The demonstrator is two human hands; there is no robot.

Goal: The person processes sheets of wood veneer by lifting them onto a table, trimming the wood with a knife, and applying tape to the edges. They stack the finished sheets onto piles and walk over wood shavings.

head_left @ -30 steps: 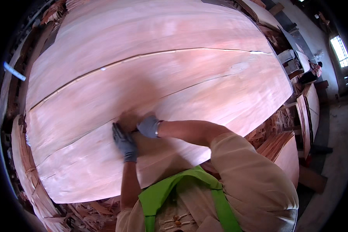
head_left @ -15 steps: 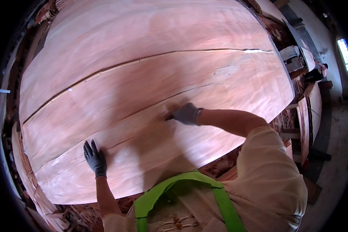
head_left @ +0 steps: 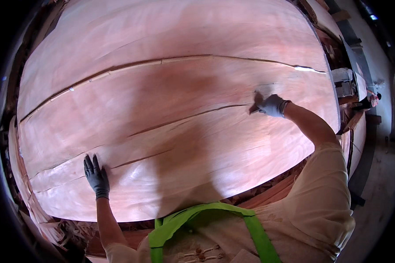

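A broad pinkish wood veneer sheet (head_left: 188,92) spreads out in front of me, crossed by long cracks. My left hand (head_left: 96,177), in a dark grey glove, lies flat on its near left part with fingers stretched out, beside a short split. My right hand (head_left: 272,106), in a lighter grey glove, is closed over the right part of the sheet, at the end of the middle crack. From its fingers pokes a small brown flat piece (head_left: 253,109), whose kind I cannot make out. The longest gap (head_left: 158,62) runs across the sheet farther away.
Torn veneer scraps (head_left: 77,230) lie below the sheet's near edge. More veneer sheets (head_left: 359,140) and pale blocks (head_left: 343,82) stand off to the right. Another person (head_left: 373,101) is at the far right, near a wall.
My right hand has slid to the right and farther away along the middle crack, with the brown piece still in it. My left hand stays flat on the sheet, nearly in place.
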